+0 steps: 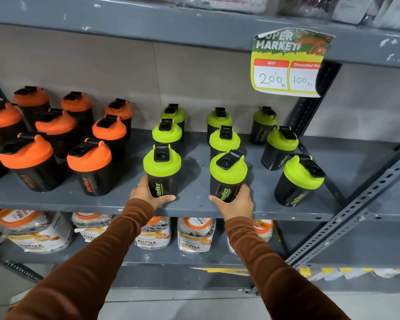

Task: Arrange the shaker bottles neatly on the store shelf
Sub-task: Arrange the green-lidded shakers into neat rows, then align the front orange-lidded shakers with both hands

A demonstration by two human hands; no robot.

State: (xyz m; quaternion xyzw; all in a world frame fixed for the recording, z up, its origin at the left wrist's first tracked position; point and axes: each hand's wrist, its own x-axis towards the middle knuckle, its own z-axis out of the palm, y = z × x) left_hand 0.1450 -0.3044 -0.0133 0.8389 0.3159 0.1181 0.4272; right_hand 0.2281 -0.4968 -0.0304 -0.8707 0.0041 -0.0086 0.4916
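Observation:
Black shaker bottles stand on a grey metal shelf [189, 209]. Several with orange lids [89, 166] fill the left half; several with green lids stand in three rows on the right. My left hand [146, 195] grips the base of the front green-lidded bottle of the left row [162, 169]. My right hand [237, 202] grips the base of the front green-lidded bottle of the middle row [228, 175]. Both bottles stand upright near the shelf's front edge. The right row's front bottle [298, 181] leans slightly, close to the upright.
A price tag [289, 65] hangs from the shelf above. A slotted steel upright [356, 206] runs diagonally at the right. Jars with orange lids [194, 234] fill the shelf below. Wrapped goods lie on the top shelf.

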